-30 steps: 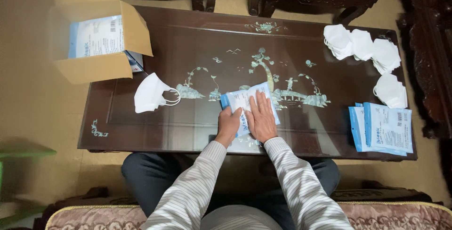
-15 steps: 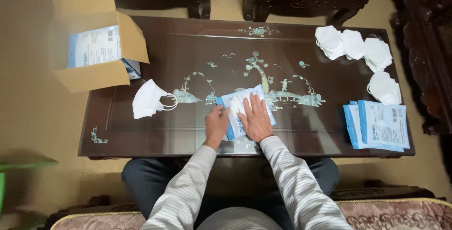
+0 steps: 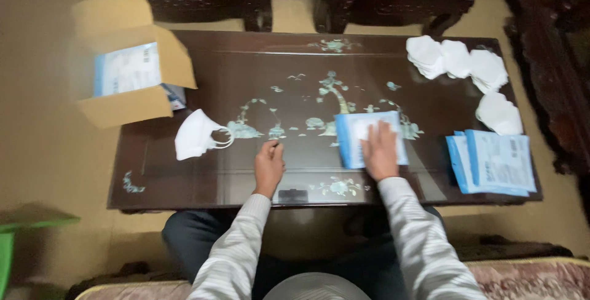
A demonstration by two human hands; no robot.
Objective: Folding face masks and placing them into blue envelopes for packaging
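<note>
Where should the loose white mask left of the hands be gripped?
Grip the white mask by its ear loop at the right edge, coming from the right. The loop lies open on the table, facing the left hand; the folded body lies flat.

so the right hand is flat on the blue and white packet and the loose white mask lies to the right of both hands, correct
Not quite. The right hand does lie flat on the blue and white packet, but the loose white mask lies to the left of both hands, beyond the left hand, as the head view shows.

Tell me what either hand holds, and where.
Nothing is gripped. The right hand lies flat on the blue-and-white packet; the left hand rests on the table.
</note>
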